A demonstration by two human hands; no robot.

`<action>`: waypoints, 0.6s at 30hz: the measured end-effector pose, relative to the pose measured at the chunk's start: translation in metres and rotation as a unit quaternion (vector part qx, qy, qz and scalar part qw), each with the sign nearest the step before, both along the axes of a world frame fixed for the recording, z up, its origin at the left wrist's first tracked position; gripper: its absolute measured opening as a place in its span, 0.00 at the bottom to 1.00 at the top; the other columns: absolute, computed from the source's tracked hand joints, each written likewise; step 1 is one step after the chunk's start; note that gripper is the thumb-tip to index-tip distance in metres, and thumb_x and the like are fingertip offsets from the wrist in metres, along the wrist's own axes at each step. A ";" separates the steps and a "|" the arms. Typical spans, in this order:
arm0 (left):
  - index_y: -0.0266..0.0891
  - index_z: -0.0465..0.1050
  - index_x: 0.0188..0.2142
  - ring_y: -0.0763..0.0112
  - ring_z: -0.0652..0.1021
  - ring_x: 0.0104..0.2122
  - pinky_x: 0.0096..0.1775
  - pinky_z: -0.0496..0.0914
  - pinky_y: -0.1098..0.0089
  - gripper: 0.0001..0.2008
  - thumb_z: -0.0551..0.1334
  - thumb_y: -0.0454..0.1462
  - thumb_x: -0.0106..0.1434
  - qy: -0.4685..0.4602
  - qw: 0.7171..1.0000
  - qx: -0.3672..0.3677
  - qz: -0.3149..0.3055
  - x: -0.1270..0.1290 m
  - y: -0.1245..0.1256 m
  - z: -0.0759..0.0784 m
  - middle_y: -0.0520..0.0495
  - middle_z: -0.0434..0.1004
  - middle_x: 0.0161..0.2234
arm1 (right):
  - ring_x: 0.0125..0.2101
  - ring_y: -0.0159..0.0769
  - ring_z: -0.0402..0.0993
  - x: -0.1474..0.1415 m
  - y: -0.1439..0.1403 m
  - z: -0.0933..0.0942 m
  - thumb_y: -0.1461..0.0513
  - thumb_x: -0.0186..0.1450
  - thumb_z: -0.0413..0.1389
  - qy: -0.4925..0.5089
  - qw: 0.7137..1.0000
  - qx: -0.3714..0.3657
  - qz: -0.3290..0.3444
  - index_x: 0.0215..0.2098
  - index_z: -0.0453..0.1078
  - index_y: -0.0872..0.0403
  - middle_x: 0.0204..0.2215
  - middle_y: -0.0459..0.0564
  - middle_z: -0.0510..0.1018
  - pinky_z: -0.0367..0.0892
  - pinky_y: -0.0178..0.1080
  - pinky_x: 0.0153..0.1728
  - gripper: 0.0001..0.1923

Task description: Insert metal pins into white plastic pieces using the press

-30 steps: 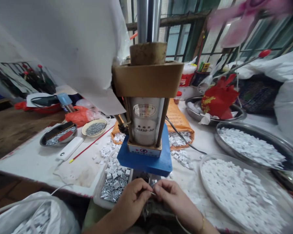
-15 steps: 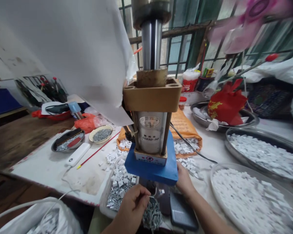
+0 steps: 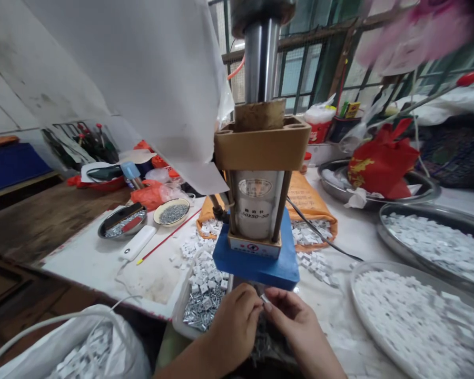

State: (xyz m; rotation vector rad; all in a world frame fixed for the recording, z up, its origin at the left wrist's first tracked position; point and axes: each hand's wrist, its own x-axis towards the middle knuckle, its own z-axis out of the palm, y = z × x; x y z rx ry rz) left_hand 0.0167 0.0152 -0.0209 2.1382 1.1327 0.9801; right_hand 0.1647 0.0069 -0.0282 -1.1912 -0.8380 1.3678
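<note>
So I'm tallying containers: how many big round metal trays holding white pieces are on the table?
2, both right of the press: the near tray at the front edge and the far tray behind it. Others may lie out of view.

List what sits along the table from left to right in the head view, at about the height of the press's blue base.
Steel dish of screws → small bowl of screws → red stick → blue press base → black cable → steel tray of white pieces.
</note>
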 end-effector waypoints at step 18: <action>0.37 0.69 0.40 0.65 0.72 0.40 0.44 0.67 0.66 0.14 0.55 0.23 0.57 0.028 0.993 0.020 -0.113 -0.015 -0.019 0.002 0.43 0.72 0.39 | 0.16 0.24 0.63 -0.012 -0.028 -0.029 0.59 0.47 0.66 0.129 0.985 -0.078 0.079 0.27 0.66 0.53 0.18 0.37 0.68 0.57 0.28 0.18 0.15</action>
